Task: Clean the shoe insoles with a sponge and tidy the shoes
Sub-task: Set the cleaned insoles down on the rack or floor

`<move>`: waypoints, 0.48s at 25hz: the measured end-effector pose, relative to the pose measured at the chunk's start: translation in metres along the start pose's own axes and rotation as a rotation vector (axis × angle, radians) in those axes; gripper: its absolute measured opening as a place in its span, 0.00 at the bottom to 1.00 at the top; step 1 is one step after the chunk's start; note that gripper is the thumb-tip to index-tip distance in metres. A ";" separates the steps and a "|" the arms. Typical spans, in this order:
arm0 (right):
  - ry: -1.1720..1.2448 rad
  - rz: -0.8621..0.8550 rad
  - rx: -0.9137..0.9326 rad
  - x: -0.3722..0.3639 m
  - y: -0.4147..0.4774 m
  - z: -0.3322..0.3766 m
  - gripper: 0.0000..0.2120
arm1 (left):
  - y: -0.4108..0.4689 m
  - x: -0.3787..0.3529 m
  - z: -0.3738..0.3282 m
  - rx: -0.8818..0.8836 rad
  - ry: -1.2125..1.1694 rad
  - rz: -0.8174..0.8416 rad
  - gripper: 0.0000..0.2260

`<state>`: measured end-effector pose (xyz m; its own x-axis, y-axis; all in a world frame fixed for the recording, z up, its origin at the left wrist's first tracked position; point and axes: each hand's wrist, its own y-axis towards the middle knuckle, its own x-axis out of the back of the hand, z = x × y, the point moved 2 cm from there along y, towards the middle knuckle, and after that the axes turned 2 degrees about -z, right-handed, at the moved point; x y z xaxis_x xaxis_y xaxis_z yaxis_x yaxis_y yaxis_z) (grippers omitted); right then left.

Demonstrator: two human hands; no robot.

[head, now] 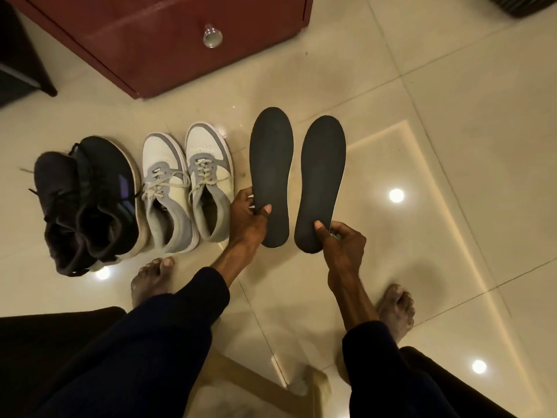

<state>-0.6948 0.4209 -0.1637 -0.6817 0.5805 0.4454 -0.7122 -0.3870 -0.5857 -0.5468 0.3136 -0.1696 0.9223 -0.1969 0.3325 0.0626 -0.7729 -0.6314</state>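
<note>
Two dark grey insoles are held side by side above the tiled floor. My left hand (248,217) pinches the left insole (271,164) near its heel end, thumb on top. My right hand (339,239) pinches the right insole (322,173) near its heel, and something pale green shows between its fingers; I cannot tell what it is. A pair of white and grey sneakers (187,188) stands on the floor left of the insoles. Further left, a pair of black sneakers (87,200) lies partly stacked.
A dark red cabinet (156,37) with a glass knob (212,36) stands behind the shoes. Dark furniture (18,61) is at the far left. My bare feet (153,279) (396,309) rest on the glossy tiles (452,146). A wooden stool frame (250,384) sits below me.
</note>
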 end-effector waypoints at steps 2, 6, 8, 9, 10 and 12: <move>0.002 0.026 0.010 0.022 -0.028 0.040 0.06 | -0.026 0.023 -0.033 0.012 -0.046 -0.021 0.21; -0.003 0.076 0.015 0.070 -0.099 0.127 0.04 | -0.095 0.077 -0.109 0.043 -0.095 -0.029 0.19; -0.011 0.104 0.004 0.090 -0.130 0.166 0.04 | -0.126 0.105 -0.143 0.048 -0.121 -0.033 0.18; -0.031 0.113 0.013 0.096 -0.140 0.176 0.03 | -0.137 0.110 -0.153 0.047 -0.105 -0.022 0.18; -0.042 0.128 0.033 0.102 -0.153 0.198 0.03 | -0.146 0.127 -0.172 0.039 -0.105 -0.042 0.18; -0.056 0.183 0.062 0.113 -0.185 0.244 0.03 | -0.171 0.163 -0.207 0.040 -0.112 -0.089 0.18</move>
<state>-0.6809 0.3835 0.1598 -0.8076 0.4564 0.3735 -0.5835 -0.5266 -0.6183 -0.4859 0.2893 0.1377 0.9490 -0.0585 0.3097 0.1592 -0.7591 -0.6312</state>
